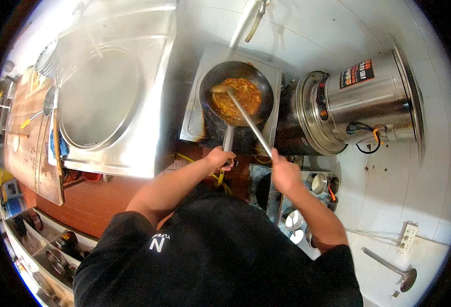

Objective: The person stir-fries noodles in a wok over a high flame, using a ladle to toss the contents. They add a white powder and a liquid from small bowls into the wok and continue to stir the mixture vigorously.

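A dark wok (209,105) rests over a steel gas stove (190,124) ahead of me. Reddish-orange food (244,96) in shreds and sauce lies in its bottom. My left hand (220,158) grips the wok's handle (228,139). In my right hand (285,174) is the long metal handle of a cooking ladle (253,126). The ladle's head reaches into the left part of the food; its exact shape is blurred.
Left of the stove, a large round steaming pot (102,99) is set into a steel counter (141,153). To the right stands a big stainless steel barrel (367,103). Seasoning containers (319,183) sit beside my right forearm. A wooden worktable (26,153) is at far left.
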Demonstrator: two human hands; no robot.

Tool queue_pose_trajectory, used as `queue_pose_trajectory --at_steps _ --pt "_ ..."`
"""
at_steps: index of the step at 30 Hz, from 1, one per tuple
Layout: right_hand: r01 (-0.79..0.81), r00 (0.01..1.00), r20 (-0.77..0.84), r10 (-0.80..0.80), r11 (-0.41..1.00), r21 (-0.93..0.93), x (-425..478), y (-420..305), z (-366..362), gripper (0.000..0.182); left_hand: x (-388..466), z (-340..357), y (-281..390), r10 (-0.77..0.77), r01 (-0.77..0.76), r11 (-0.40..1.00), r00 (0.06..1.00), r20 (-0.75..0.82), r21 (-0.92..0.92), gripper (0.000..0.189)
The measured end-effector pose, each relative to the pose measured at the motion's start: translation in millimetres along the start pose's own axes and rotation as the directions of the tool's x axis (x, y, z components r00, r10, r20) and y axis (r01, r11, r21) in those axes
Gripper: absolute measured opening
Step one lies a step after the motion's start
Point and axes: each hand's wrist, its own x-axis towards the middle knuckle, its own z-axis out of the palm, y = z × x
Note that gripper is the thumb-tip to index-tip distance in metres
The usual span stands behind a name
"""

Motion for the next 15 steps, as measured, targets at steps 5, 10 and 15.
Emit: queue_pose_trajectory --at_steps 5,10,15 --pt "-0.032 0.995 -0.098 0.027 0.998 -0.054 -16 48 -14 0.05 -3 -3 1 0.0 0.0 1.0 1.0 -0.002 -0.021 0.023" --pt "-0.183 0.979 -0.047 0.197 0.96 0.211 36 26 20 0.056 6 0 -2 -0.051 0.052 0.999 0.998 -0.034 0.016 0.03" --pt "-0.104 0.994 0.015 0.104 0.949 0.299 1 31 25 0.054 -7 1 9 -0.038 0.04 0.997 0.999 -0.023 0.073 0.032"
